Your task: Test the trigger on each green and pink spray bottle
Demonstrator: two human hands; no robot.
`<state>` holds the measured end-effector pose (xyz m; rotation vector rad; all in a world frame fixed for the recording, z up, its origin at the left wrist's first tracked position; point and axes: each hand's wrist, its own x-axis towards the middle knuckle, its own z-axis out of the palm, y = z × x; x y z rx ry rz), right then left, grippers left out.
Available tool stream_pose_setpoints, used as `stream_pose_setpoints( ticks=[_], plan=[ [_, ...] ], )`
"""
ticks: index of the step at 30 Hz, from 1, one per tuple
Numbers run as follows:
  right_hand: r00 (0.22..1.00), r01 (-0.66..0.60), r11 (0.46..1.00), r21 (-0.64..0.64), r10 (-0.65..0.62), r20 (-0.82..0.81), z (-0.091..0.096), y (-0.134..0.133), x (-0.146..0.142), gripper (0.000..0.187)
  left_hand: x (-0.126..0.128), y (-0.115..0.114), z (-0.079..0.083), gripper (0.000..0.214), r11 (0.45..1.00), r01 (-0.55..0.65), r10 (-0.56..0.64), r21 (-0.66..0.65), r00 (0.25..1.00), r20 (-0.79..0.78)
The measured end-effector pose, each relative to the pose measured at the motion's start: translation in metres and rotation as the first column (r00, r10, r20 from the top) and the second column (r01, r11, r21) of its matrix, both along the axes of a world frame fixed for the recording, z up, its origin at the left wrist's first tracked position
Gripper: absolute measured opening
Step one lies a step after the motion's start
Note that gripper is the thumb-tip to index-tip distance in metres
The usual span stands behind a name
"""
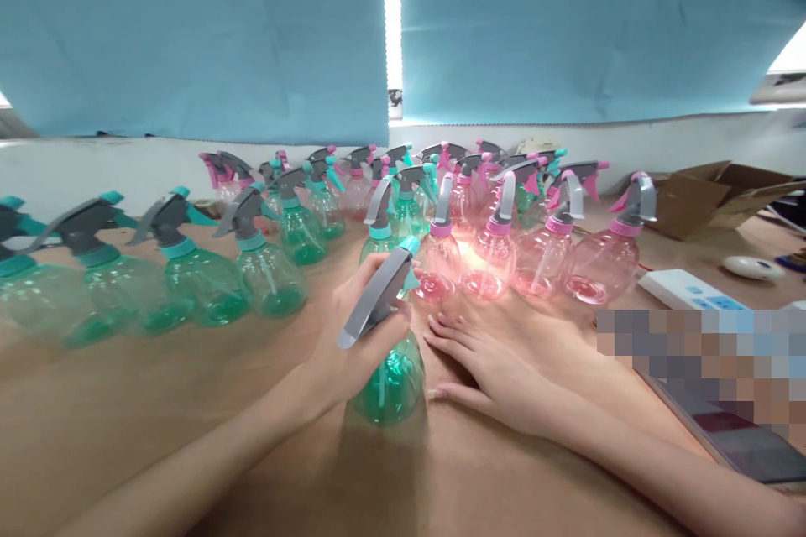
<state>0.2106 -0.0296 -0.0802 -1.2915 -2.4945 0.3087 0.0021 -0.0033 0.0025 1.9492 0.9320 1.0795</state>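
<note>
My left hand (362, 327) is wrapped round the neck of a green spray bottle (391, 386) with a grey and teal trigger head, upright at the middle of the table. My right hand (488, 361) lies flat on the tabletop just right of that bottle, fingers stretched out and holding nothing. Beyond my hands stands a row of pink spray bottles (488, 264) with grey and pink heads. Another green spray bottle (376, 243) is directly behind my left hand, partly hidden by it. Further green spray bottles (205, 289) line the left side.
More green and pink bottles crowd the back by the wall. To the right are an open cardboard box (698, 197), a white mouse (752, 268), a white box with blue marks (689, 291) and a dark phone-like slab (730, 432). Blue blinds (195, 33) hang behind.
</note>
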Motion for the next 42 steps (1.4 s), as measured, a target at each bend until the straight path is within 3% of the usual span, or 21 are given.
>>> stream_pose_setpoints(
  ticks=[33,42],
  plan=[
    [0.999,-0.008,0.994,-0.105,0.003,-0.046,0.0039,-0.0014,0.0048,0.072,0.0012,-0.0010,0.0016,0.019,0.998,-0.006,0.007,0.058,1.000,-0.022],
    [0.997,-0.019,0.992,-0.125,0.009,-0.079,0.0042,-0.0016,0.0059,0.069,-0.0015,0.0015,0.0038,0.011,1.000,0.010,-0.008,0.030,0.997,-0.073]
  ],
)
